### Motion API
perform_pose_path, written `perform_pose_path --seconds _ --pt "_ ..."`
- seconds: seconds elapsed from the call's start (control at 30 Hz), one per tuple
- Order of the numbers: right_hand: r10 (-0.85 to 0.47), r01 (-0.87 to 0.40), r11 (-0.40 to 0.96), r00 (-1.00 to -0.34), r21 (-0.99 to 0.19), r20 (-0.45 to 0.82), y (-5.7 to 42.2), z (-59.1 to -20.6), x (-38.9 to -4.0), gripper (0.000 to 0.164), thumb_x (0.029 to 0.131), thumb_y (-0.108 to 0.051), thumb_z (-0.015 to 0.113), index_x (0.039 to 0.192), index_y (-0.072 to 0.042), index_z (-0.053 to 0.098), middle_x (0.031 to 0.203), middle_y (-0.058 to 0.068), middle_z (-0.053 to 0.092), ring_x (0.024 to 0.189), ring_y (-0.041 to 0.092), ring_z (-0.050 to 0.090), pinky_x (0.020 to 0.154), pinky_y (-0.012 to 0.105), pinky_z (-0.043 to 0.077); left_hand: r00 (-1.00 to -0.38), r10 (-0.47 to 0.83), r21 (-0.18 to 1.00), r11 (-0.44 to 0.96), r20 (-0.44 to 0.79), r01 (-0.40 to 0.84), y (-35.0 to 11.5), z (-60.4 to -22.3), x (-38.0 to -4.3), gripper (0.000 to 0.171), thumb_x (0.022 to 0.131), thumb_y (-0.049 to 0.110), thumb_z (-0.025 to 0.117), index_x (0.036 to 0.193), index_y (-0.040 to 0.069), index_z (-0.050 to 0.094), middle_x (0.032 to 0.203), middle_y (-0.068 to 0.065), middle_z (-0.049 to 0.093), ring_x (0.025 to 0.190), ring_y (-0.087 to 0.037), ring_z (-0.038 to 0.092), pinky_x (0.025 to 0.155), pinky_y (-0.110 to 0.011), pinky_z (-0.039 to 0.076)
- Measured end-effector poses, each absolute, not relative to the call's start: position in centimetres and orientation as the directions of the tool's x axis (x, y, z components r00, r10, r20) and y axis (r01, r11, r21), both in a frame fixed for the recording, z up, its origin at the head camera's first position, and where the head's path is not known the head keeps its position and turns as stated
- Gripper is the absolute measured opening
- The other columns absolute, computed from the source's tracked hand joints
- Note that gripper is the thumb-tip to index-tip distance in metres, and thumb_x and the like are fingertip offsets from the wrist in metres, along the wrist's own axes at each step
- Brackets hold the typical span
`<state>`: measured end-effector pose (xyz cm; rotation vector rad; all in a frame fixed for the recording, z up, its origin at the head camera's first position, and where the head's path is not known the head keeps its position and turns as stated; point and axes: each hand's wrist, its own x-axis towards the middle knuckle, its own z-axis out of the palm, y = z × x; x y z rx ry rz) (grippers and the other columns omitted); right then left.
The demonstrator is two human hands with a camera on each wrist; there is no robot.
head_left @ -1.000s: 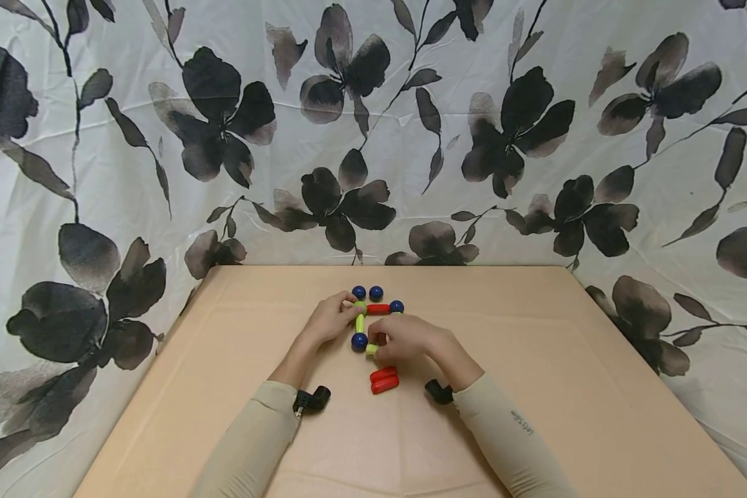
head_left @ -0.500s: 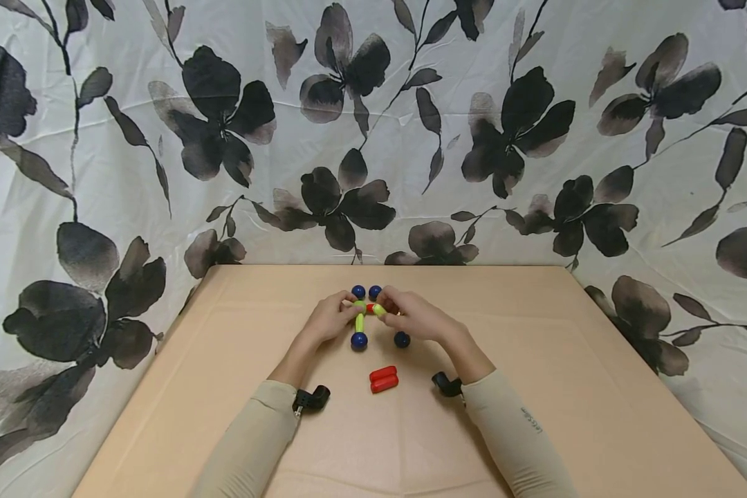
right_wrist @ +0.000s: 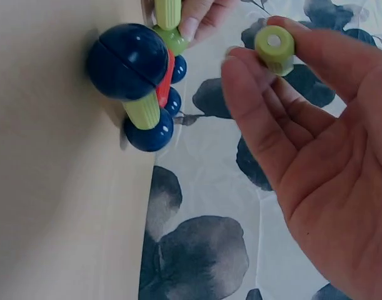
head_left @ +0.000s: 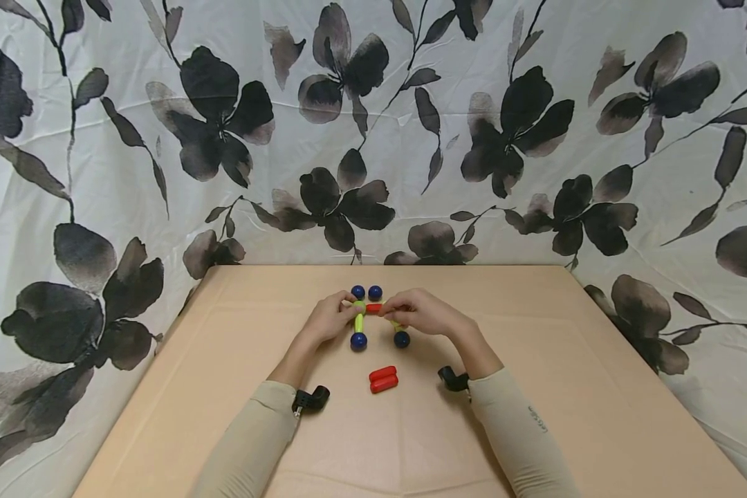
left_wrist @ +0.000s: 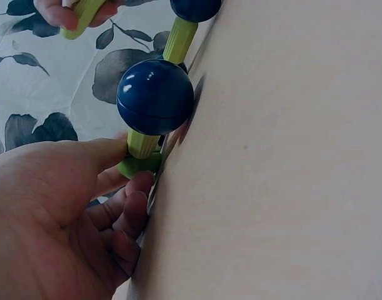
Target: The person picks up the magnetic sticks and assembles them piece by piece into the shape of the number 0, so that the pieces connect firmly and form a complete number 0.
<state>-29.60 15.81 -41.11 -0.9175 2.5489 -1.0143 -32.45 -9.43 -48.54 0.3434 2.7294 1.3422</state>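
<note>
Beyond two loose red rods [head_left: 383, 382], pinches green ball [left_wrist: 138, 166] in left hand [head_left: 331, 319], green rod [right_wrist: 276, 53] in right hand [head_left: 425, 315]. Has two blue balls [head_left: 375, 292] just behind.

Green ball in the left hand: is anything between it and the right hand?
Yes: in the head view, a red stick shows between the green ball and the right hand. It lies lower than that hand, so it probably wouldn't block a reach from above.

We cannot read the lettering [head_left: 537, 419] on the right sleeve [head_left: 518, 443]; the right hand [head_left: 428, 312] hides one end of the red rod [head_left: 373, 308] in the head view. The left wrist view's top edge crops a blue ball [left_wrist: 196, 9].
</note>
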Motion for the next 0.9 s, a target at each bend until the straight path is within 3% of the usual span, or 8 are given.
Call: perform_pose_path --seconds 0.27,0.57,0.73,0.9 --pt "-0.656 -0.392 0.552 -0.749 -0.736 -0.093 16.5 -40.9 -29.6 0.022 0.100 -0.005 0.068 0.119 -0.001 0.077 0.116 0.021 0.076 0.080 0.028 0.073 0.075 0.034 0.062 -0.973 0.229 0.789 0.594 0.024 0.159 -9.4 -48.4 -32.5 0.031 0.103 0.036 0.066 0.124 0.013 0.066 0.088 -0.004 0.067 0.070 -0.018 0.057 0.061 -0.029 0.040" --pt "-0.628 -0.327 0.558 -0.768 -0.763 -0.130 17.5 -41.2 -29.6 0.023 0.092 -0.011 0.079 0.113 -0.002 0.079 0.099 0.007 0.079 0.073 0.018 0.072 0.070 0.034 0.062 -0.972 0.233 0.791 0.590 0.026 0.163 -9.2 -48.5 -32.4 0.031 0.103 0.037 0.067 0.123 0.014 0.066 0.086 -0.004 0.065 0.069 -0.018 0.056 0.061 -0.029 0.040" --pt "-0.658 -0.312 0.574 -0.726 -0.757 -0.200 17.7 -41.2 -29.4 0.022 0.090 -0.017 0.083 0.109 -0.005 0.082 0.088 0.002 0.079 0.069 0.018 0.068 0.068 0.034 0.061 -0.972 0.235 0.785 0.598 0.024 0.164 -9.3 -48.6 -32.4 0.031 0.103 0.037 0.066 0.124 0.013 0.066 0.086 -0.003 0.065 0.068 -0.018 0.055 0.060 -0.029 0.039" --pt "-0.683 -0.263 0.591 -0.666 -0.763 -0.299 17.8 -41.6 -29.3 0.021 0.089 -0.018 0.084 0.107 -0.006 0.082 0.088 0.002 0.077 0.067 0.015 0.065 0.067 0.032 0.061 -0.971 0.237 0.781 0.600 0.036 0.175 -9.4 -48.7 -32.5 0.031 0.103 0.036 0.067 0.124 0.014 0.067 0.084 -0.003 0.066 0.066 -0.017 0.054 0.059 -0.029 0.039"
